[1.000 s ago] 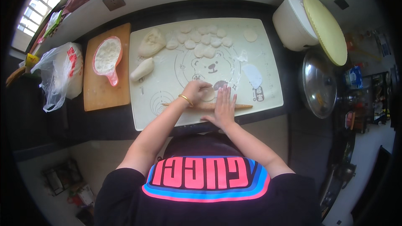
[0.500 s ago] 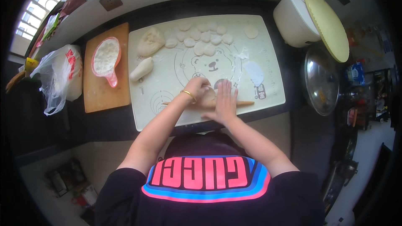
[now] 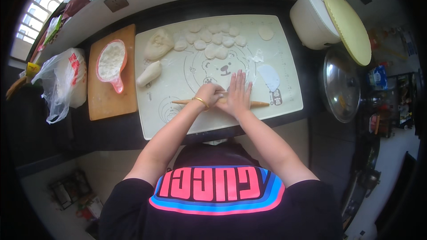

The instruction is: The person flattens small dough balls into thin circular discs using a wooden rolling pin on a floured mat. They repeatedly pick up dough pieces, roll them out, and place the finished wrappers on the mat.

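Right hand [image 3: 239,95] flat over rolling pin [image 3: 259,104]; left hand [image 3: 210,94] curled beside.

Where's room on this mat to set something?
Free on the mat: near left corner, between dough roll and left forearm; right edge, between lone dough round and white scraper. Crowded: the far middle, under dough discs, and near middle, with left hand and right hand at the rolling pin.

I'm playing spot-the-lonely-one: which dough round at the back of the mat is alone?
The dough round near the far right corner of the mat. The other rounds bunch together to its left; this one lies apart.
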Motion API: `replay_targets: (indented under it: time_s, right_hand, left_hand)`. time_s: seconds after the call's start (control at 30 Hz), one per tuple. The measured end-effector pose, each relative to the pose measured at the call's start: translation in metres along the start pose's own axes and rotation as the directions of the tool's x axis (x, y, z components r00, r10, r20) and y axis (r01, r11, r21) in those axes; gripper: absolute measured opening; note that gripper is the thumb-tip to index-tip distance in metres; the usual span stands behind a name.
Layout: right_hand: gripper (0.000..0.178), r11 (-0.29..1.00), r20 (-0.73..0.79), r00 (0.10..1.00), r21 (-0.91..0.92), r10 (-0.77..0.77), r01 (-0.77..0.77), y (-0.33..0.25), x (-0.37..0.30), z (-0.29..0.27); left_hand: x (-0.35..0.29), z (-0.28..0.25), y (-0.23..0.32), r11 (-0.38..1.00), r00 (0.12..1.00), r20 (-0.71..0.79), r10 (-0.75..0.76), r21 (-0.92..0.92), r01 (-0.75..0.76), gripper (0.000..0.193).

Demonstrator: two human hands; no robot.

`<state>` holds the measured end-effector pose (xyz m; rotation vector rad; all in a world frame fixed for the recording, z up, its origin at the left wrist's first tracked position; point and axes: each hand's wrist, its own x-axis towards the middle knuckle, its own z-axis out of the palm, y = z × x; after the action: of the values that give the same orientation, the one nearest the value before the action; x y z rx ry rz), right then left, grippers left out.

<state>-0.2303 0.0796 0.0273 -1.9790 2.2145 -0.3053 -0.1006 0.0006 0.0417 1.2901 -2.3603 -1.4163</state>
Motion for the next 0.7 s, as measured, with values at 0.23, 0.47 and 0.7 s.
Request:
replay_targets:
  time_s: [0.23,0.47,0.7]
  right_hand:
    - [0.135,0.994,0.181,0.978,0.0,-0.104,0.106,-0.005,-0.065,-0.014]
    - [0.135,0.995,0.121,0.988,0.008,-0.1,0.1,-0.007,-0.063,-0.01]
    - [0.135,0.999,0.028,0.999,-0.038,0.031,-0.03,-0.002,-0.003,0.0]
  left_hand:
    - [0.001,0.002,-0.009,0.988,0.996,-0.047,-0.074,-0.142,0.066,0.024]
    - [0.001,0.01,-0.01,0.989,0.998,-0.052,-0.029,-0.143,0.021,0.027]
    - [0.006,0.002,0.003,0.994,0.998,0.05,0.032,0.105,-0.037,0.02]
